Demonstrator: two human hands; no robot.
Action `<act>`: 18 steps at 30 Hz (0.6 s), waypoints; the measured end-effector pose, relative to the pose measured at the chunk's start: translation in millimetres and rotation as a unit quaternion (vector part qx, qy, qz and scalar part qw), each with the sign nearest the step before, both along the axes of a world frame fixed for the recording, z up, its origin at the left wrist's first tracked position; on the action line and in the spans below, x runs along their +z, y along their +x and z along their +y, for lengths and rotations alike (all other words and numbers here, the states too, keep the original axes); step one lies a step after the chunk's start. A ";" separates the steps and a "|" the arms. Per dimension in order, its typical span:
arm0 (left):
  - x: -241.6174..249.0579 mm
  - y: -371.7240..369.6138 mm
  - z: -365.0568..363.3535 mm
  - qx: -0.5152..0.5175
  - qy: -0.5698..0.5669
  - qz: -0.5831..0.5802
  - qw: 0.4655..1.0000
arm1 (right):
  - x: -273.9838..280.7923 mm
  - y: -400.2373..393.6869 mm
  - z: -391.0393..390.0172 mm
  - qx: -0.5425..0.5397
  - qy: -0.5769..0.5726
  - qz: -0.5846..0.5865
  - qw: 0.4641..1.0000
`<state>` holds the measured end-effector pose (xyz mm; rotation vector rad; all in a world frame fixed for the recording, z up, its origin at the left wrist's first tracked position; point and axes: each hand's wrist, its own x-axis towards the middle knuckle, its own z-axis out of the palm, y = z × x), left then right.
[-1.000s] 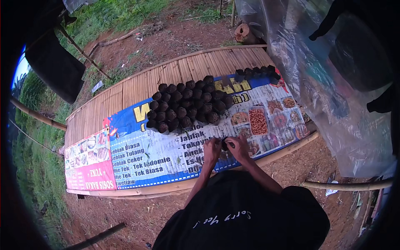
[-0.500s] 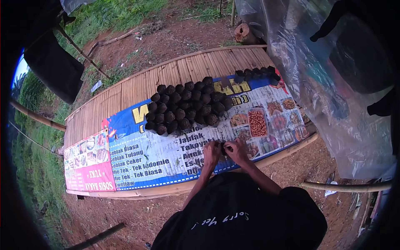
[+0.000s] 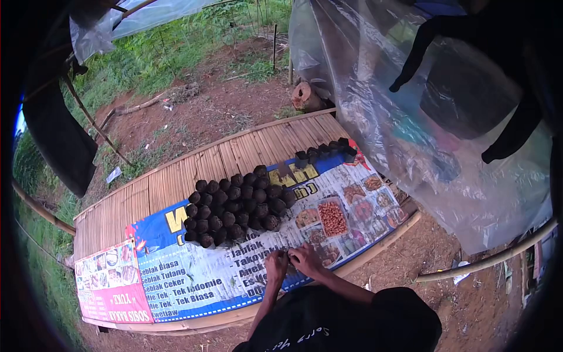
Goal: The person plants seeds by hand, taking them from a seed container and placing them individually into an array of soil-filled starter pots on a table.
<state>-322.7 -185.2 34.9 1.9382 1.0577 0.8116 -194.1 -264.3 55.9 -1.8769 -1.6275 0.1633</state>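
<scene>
My left hand and my right hand come together low over the near edge of the printed banner, fingers closed in a pinch. Between them they hold a small black seedling bag, mostly hidden by the fingers. Ahead and to the left, many black seedling bags filled with dark soil stand upright in a tight cluster. A clear tray of reddish-brown seeds lies just beyond my right hand. Several more black bags stand in a row at the back right.
The banner covers much of a bamboo-slat table with a bamboo front rail. Clear plastic sheeting hangs at the right, with dark cloth near it. A cut log lies behind the table, and a dark cloth hangs at left.
The view has tilted up and shifted right, so the table appears lower and further left. My hands stay together around the small black bag, with slight finger movement.
</scene>
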 end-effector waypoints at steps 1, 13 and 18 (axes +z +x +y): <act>0.2 0.5 -0.2 -0.002 0.002 -0.001 1.000 | 2.2 -1.4 -1.0 -0.002 -0.012 0.013 1.000; 1.7 -0.7 0.0 -0.010 -0.024 -0.016 1.000 | 8.5 4.7 2.3 0.037 -0.019 -0.013 0.999; -1.1 0.9 2.1 -0.026 -0.043 -0.024 0.998 | 5.4 9.2 5.6 0.061 0.053 -0.016 0.997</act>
